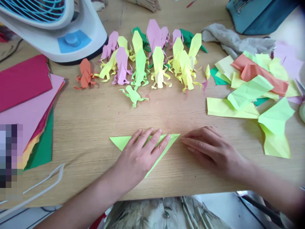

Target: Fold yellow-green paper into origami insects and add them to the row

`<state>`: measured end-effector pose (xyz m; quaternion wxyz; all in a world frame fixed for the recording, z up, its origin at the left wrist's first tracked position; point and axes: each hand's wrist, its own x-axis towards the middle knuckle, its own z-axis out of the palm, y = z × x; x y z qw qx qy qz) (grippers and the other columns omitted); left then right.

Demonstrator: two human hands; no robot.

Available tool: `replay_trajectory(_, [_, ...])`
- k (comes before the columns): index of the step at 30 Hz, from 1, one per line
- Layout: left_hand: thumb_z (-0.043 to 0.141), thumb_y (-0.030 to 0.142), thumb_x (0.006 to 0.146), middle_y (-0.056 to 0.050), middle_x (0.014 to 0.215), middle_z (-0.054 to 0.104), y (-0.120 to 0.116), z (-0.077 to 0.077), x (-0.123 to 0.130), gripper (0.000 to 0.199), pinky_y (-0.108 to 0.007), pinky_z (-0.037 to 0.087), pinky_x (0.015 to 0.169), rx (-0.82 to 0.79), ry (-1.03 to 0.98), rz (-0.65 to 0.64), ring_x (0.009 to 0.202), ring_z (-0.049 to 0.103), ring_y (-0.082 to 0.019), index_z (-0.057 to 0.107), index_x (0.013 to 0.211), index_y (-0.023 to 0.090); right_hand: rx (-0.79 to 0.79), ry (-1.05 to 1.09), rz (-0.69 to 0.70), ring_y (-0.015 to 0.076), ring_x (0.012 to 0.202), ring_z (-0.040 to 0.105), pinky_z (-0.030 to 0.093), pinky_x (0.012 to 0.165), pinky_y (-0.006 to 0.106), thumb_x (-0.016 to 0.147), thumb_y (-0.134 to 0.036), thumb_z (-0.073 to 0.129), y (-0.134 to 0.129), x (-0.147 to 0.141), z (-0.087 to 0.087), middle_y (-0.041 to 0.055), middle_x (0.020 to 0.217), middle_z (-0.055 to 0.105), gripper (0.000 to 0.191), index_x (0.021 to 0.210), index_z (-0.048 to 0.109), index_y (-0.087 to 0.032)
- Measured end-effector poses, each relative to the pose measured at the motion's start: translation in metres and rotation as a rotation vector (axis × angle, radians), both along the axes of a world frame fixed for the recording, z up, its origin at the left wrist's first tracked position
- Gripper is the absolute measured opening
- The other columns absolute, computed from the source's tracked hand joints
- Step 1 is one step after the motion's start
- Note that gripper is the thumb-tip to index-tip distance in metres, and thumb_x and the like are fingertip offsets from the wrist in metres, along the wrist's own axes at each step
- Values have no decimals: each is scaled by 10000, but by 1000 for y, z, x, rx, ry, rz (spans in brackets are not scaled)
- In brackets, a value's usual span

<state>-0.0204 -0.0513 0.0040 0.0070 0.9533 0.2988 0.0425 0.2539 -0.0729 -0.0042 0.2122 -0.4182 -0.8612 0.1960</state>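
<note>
left hand (143, 153) flat on a green paper triangle (122, 142), right hand (214, 149) just off its corner

left hand: no pinch; palm down, fingers a little apart, laid across the middle of the folded sheet. the triangle lies under it, against the wooden table (90, 124), long edge away from the person, one point aimed back at the body. left corner, right corner and near point all show past the hand.

right hand: narrow, fingers drawn together and pointing inward, tips just beside the triangle's right corner. whether thumb and fingers meet, or hold anything, cannot tell.

pose: left forearm slants up from the lower left, wrist low; right forearm comes in from the lower right, hand resting on its side near the tabletop.

beyond the hands: small light-green paper figure (134, 95) with splayed legs, nearest of the set. behind it, a crowded row of paper figures (158, 65) in yellow, pink and green; orange figure (85, 73) at the row's left end.

right side: loose heap of creased paper sheets (250, 92), grey cloth (238, 39) behind. left side: overlapping coloured sheets (23, 82), crimson uppermost; white fan (88, 31) beyond, blue knob on its base.
</note>
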Motion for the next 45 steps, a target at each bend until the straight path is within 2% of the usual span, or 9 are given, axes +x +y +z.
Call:
replay_trajectory(4, [380,121,975,-127,1404,548,0,-1,0,475,-494,457,1048,5,-7,-4,1272,509,-287,445,1444,166,76,-119,24,238,937,597,488,819,422,951,-187,515,-3,-4,-2,122,1105,659,401,1346,565,-228])
replay_trajectory(10, [343,123,986,-131,1422,537,-1,-2,0,461,-492,441,1071,22,6,-1,1284,507,-290,457,1433,127,134,-167,32,237,913,583,477,814,407,957,-187,513,0,-10,1,119,1061,667,384,1336,575,-200])
replay_trajectory(16, [335,101,974,-143,1431,527,-1,-2,0,474,-486,433,1084,15,11,8,1305,497,-289,456,1432,107,129,-187,62,237,952,585,468,828,406,962,-200,513,-1,-9,1,104,1139,662,439,1400,510,-233])
replay_trajectory(27, [281,103,981,-161,1416,538,-2,-5,-1,475,-475,440,1075,39,8,13,1298,505,-292,450,1423,63,152,-270,50,255,931,563,451,822,427,960,-261,524,0,-10,-3,132,1131,653,437,1384,520,-157])
replay_trajectory(34, [294,93,971,-171,1422,525,-2,-5,-1,481,-486,433,1078,28,10,7,1305,493,-303,435,1428,35,124,-269,45,256,917,551,447,829,430,958,-294,531,0,-10,-3,127,1119,640,466,1407,503,-172])
replay_trajectory(37, [289,95,974,-161,1410,534,-1,-5,-1,490,-483,428,1081,26,18,3,1294,498,-301,418,1444,50,121,-257,40,255,912,546,441,826,427,952,-296,542,1,-10,-3,127,1111,637,457,1390,523,-168])
replay_trajectory(41, [314,126,977,-152,1364,562,-1,-4,0,502,-496,434,1063,34,-5,-1,1270,513,-302,404,1470,125,129,-242,43,253,914,544,440,817,422,948,-296,552,2,-11,-3,127,1093,635,427,1355,553,-164])
replay_trajectory(45, [321,120,970,-145,1360,561,-1,-4,0,497,-494,422,1074,36,3,-3,1272,510,-300,430,1455,137,149,-226,57,256,908,547,451,806,427,941,-273,566,2,-12,-2,137,1077,636,431,1350,548,-137])
